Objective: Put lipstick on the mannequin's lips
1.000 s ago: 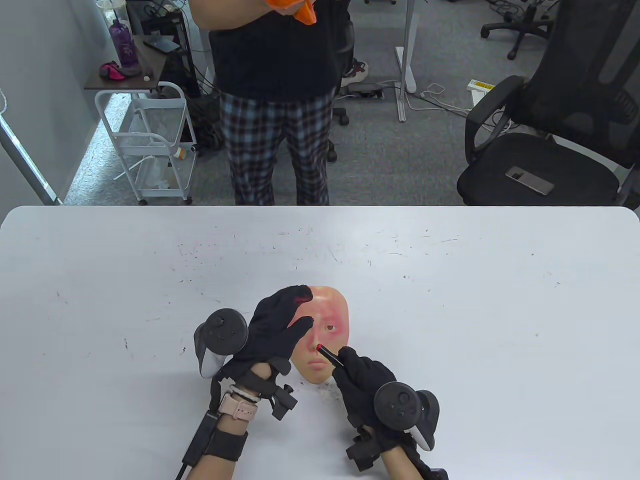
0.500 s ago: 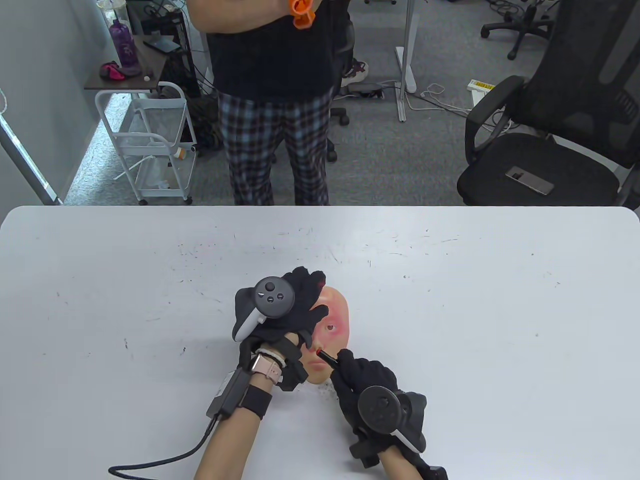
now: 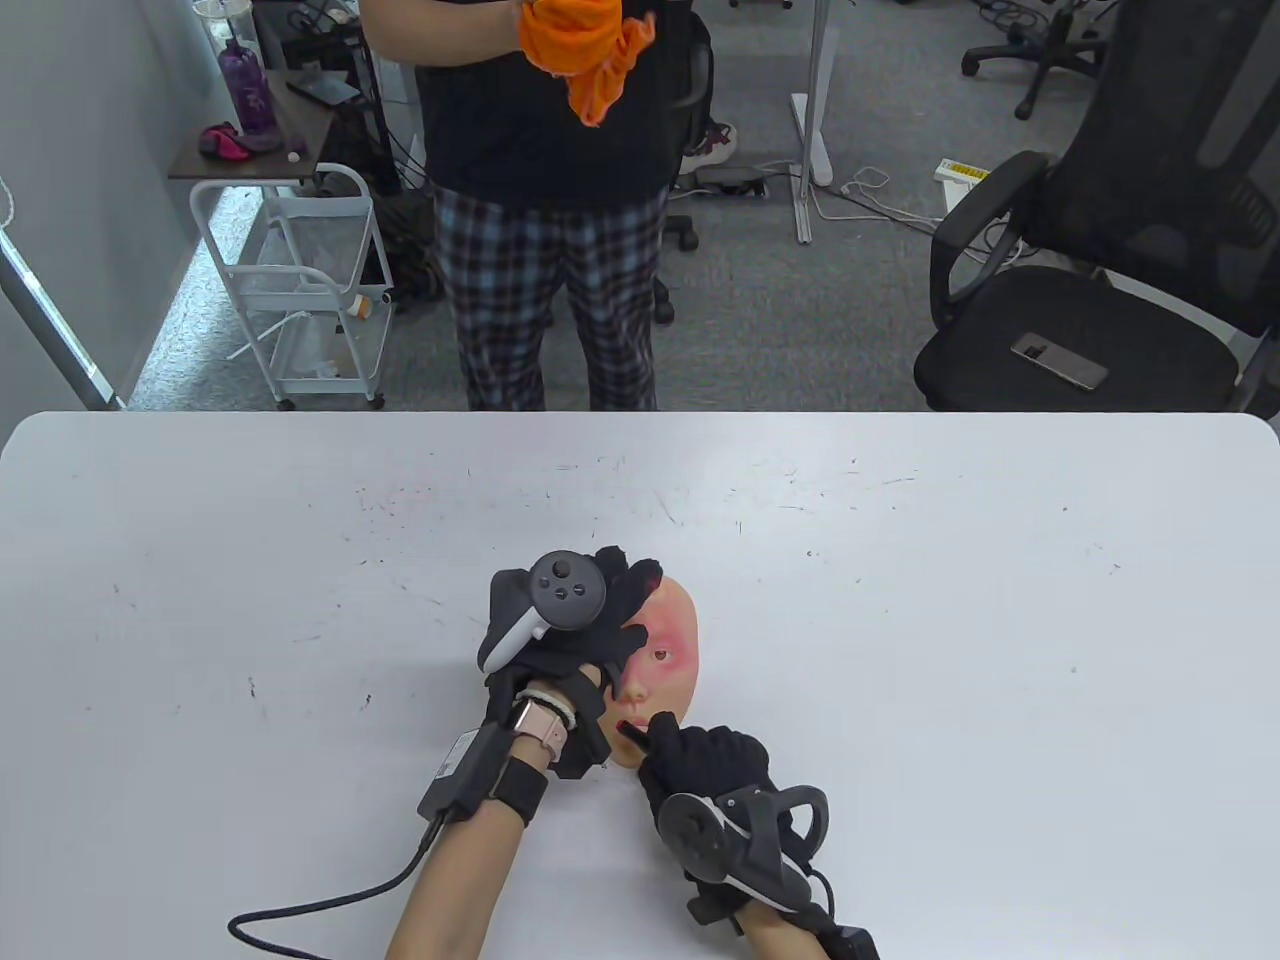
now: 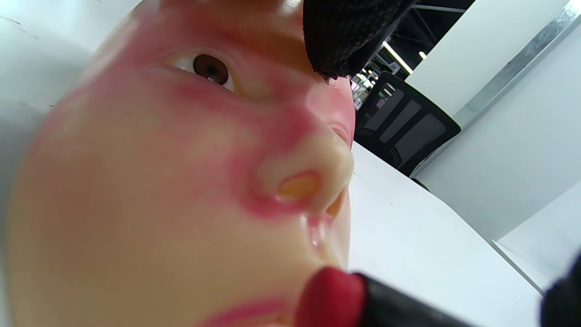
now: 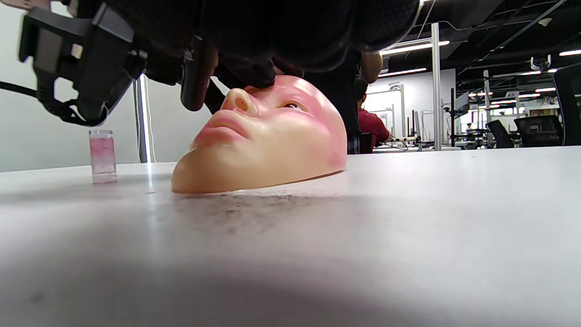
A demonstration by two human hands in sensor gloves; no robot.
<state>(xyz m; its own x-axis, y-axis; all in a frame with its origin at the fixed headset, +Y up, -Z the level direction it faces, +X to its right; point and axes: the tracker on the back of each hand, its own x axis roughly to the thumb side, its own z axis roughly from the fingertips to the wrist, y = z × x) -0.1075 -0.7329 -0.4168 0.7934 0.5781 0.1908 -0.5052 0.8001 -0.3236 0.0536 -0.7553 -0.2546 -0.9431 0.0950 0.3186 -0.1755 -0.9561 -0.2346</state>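
A skin-coloured mannequin face mask (image 3: pixel 668 650) with reddened cheeks lies face up near the table's front edge. My left hand (image 3: pixel 612 605) rests on its forehead and left side and covers one eye. My right hand (image 3: pixel 672 748) grips a black lipstick (image 3: pixel 634 735) and holds its red tip at the mask's lips. In the left wrist view the red tip (image 4: pixel 329 297) touches the corner of the pink lips on the mask (image 4: pixel 150 190), and a gloved finger (image 4: pixel 347 36) lies above the eye. The right wrist view shows the mask (image 5: pixel 272 141) from the side under my hands.
A small clear vial (image 5: pixel 103 156) with pink inside stands on the white table (image 3: pixel 900 620) beyond the mask. A person in checked trousers (image 3: pixel 550 290) stands at the table's far edge holding an orange cloth (image 3: pixel 585 50). An office chair (image 3: pixel 1090 290) stands at the far right.
My left hand has turned and moved further over the mask. My right hand has brought the lipstick tip from beside the nose down to the lips. The person has raised the orange cloth.
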